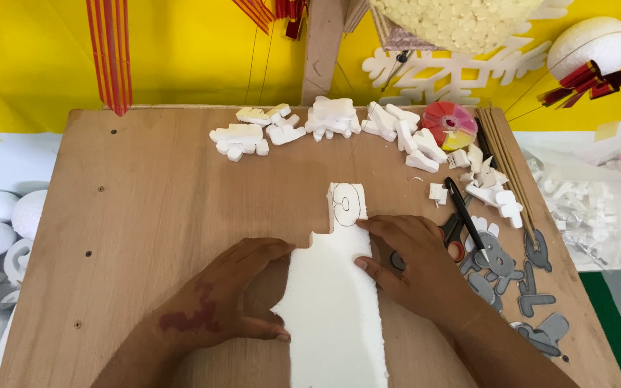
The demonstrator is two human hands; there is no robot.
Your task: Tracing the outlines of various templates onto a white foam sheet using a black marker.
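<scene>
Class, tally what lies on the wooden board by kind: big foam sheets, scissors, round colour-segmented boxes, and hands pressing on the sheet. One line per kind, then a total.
White foam sheet: 1
Scissors: 1
Round segmented box: 1
Hands on the sheet: 2, left hand and right hand
Total: 5

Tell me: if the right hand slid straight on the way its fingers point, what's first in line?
Probably the foam sheet's narrow top with the pencilled outline; the right hand's fingertips already rest on that sheet.
</scene>
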